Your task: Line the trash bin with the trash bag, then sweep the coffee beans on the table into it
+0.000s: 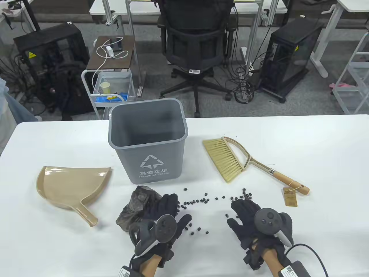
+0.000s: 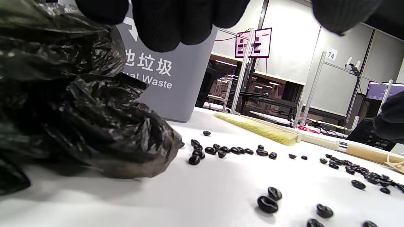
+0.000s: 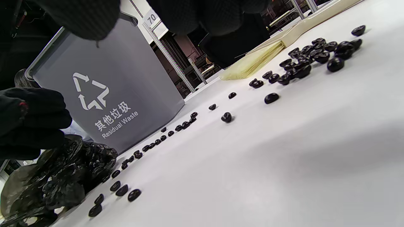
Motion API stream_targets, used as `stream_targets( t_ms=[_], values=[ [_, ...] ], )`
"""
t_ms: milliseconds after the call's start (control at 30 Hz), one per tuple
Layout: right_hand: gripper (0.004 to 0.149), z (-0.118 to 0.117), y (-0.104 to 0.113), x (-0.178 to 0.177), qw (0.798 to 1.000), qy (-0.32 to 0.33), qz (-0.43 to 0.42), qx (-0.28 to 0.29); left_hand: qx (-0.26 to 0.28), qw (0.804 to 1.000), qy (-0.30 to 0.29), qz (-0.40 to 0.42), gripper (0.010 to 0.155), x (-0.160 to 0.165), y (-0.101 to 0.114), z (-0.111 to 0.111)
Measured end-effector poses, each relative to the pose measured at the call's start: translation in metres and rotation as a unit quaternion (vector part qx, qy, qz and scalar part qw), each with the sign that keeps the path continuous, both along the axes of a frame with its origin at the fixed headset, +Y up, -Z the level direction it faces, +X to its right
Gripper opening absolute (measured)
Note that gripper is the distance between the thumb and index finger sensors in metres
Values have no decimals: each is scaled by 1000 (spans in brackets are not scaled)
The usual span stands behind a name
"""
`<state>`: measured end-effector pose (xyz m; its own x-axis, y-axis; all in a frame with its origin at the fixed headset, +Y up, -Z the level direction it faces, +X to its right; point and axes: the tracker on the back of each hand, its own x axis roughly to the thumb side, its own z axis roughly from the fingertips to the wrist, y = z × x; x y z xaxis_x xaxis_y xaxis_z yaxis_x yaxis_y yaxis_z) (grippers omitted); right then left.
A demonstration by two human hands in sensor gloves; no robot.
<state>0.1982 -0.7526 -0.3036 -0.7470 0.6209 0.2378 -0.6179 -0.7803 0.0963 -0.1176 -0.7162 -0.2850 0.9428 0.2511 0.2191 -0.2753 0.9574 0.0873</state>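
The empty grey trash bin (image 1: 148, 141) stands upright at mid-table. In front of it lies the crumpled black trash bag (image 1: 137, 206). My left hand (image 1: 173, 208) is at the bag's right side, fingers (image 2: 164, 25) down on its edge and thumb spread away to the right. Coffee beans (image 1: 201, 200) are scattered in a band between the hands, with a cluster (image 1: 245, 195) further right. My right hand (image 1: 240, 212) hovers low over the table just below that cluster, fingers relaxed and holding nothing. The beans (image 3: 303, 63) lie ahead of it.
A tan dustpan (image 1: 72, 184) lies left of the bin, handle toward me. A hand brush (image 1: 230, 158) with a wooden handle (image 1: 291, 181) and a paper tag lies to the bin's right. An office chair and carts stand behind the table's far edge.
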Motion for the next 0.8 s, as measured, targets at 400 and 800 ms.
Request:
stream_targets(
  t_ms=[400,800],
  values=[
    [67,1,1,3,1000,-5,-7,6,9,1000,8,10,81,-4,5,1],
    [67,2,3,4,1000,-6,-11,18,85,994,39,62,82,-27,37,17]
  ],
)
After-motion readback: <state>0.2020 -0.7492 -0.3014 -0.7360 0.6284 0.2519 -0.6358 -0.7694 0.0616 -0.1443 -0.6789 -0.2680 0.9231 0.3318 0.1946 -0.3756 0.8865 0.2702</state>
